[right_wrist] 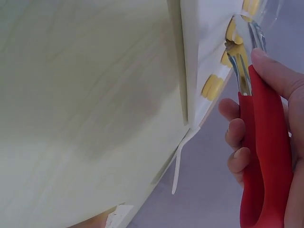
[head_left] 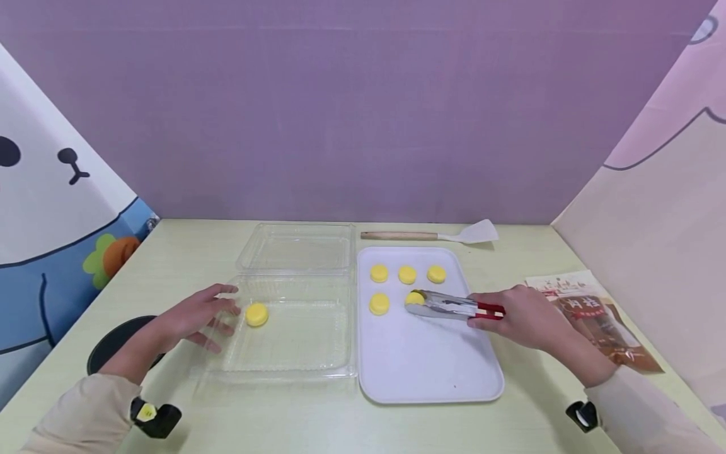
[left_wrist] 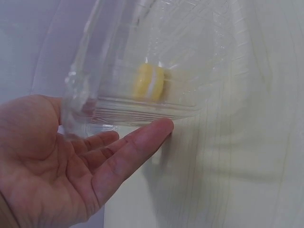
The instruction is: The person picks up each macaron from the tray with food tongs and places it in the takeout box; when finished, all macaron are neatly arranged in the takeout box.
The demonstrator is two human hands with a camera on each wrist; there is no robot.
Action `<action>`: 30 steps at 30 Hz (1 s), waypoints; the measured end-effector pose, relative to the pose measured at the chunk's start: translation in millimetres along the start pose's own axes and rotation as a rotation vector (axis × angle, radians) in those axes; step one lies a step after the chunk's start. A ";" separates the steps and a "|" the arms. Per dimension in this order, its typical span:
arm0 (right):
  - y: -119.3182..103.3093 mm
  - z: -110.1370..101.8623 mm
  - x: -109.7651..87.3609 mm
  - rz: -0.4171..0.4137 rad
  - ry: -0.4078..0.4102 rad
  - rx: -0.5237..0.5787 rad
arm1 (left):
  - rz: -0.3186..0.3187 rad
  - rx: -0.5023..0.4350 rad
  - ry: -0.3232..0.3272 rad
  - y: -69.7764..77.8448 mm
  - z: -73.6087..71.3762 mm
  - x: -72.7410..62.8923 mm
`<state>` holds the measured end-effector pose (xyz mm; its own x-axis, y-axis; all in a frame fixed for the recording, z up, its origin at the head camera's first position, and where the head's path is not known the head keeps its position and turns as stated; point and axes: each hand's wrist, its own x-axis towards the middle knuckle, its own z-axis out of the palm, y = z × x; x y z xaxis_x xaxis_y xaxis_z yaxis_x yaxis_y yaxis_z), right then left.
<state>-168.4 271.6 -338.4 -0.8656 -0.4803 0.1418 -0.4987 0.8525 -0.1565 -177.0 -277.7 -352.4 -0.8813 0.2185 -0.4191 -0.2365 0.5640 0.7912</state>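
Tabletop [head_left: 295, 416], inside right edge: right hand [head_left: 529, 315] gripped tongs [head_left: 452, 304] around macaron [head_left: 414, 299] for apparent pickup; steady lift seemed needed. Left hand [head_left: 195, 314] was relaxed.

Passable: near half of white tray [head_left: 431, 372].
In the way: tongs [head_left: 454, 304] over right side, yellow macarons [head_left: 407, 274] farther back, spatula [head_left: 425, 236] behind.

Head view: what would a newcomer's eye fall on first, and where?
The red-handled tongs in the right hand likely catch the eye first, their tips at one of five yellow rounds on the white tray. Next comes a lone yellow round inside the clear container left of the tray, near the left hand.
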 end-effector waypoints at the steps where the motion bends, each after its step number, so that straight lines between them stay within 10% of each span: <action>1: 0.0 0.3 0.0 -0.004 0.004 -0.003 | 0.003 0.001 0.003 0.2 0.2 -0.5; 30: -4.8 -24.7 14.6 -0.059 0.025 -0.015 | 0.016 -0.012 0.000 -2.4 0.0 0.0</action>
<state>-177.5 265.6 -311.4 -0.8334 -0.5244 0.1744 -0.5476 0.8261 -0.1331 -176.5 -279.1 -354.3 -0.8851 0.2271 -0.4063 -0.2271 0.5512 0.8029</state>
